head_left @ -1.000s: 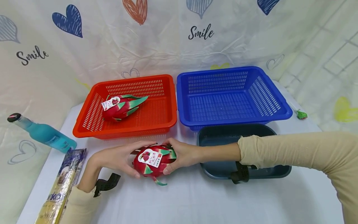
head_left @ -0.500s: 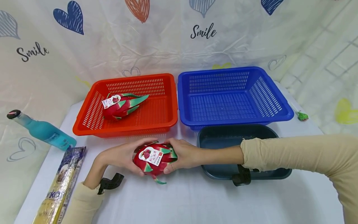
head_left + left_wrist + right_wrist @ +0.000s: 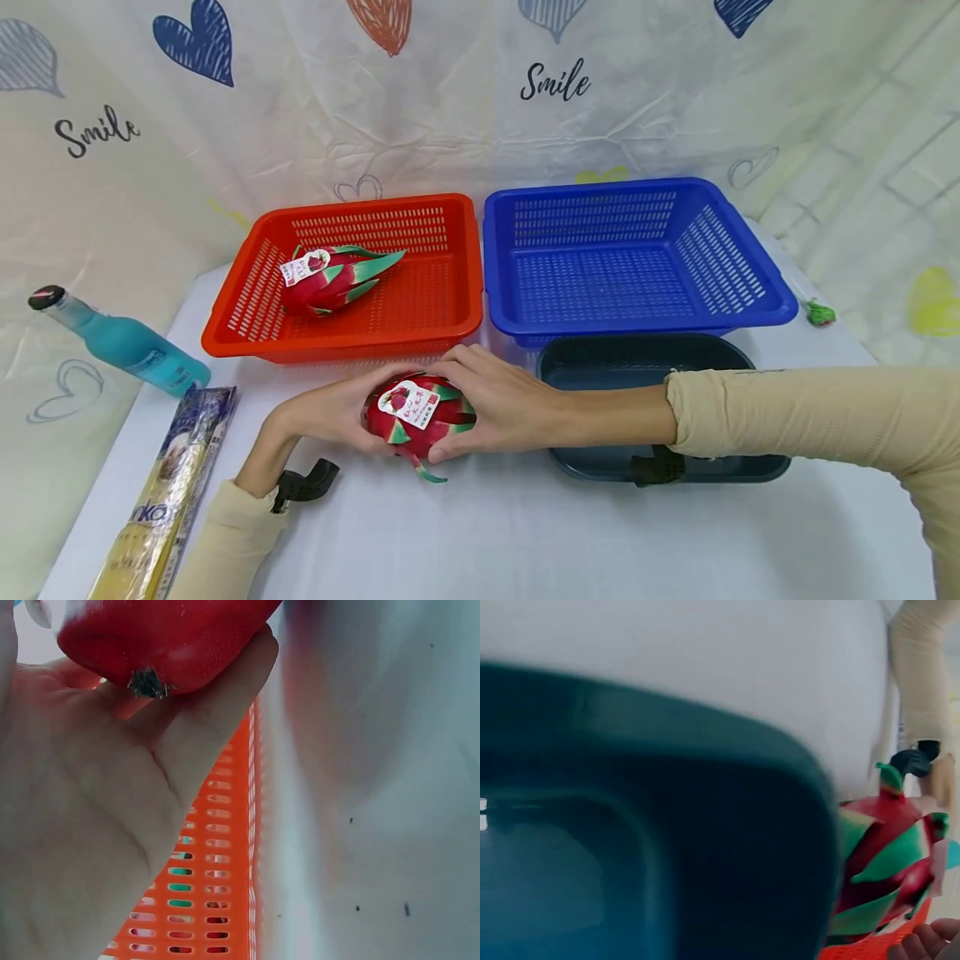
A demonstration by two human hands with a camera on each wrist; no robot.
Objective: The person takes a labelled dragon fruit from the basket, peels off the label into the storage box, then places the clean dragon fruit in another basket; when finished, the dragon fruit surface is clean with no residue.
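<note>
Between my two hands, in front of the red basket, is a dragon fruit, red with green-tipped scales and a white sticker on top. My left hand grips its left end, fingers behind and thumb in front. From the other side my right hand holds the scaly end, thumb at the near side. The left wrist view shows the fruit's smooth red skin and dark stem end against the fingers. A second dragon fruit, labelled likewise, lies in the red basket, leaves pointing right.
A blue basket stands beside the red one. In front of it sits a dark teal tray, with my right forearm crossing above. At left are a blue bottle and a gold packet. A small green item lies far right.
Both hands have drawn closer round the dragon fruit, the left sliding right along it and the right reaching further over its back. The fruit has tilted slightly. The head view has shifted a little.
</note>
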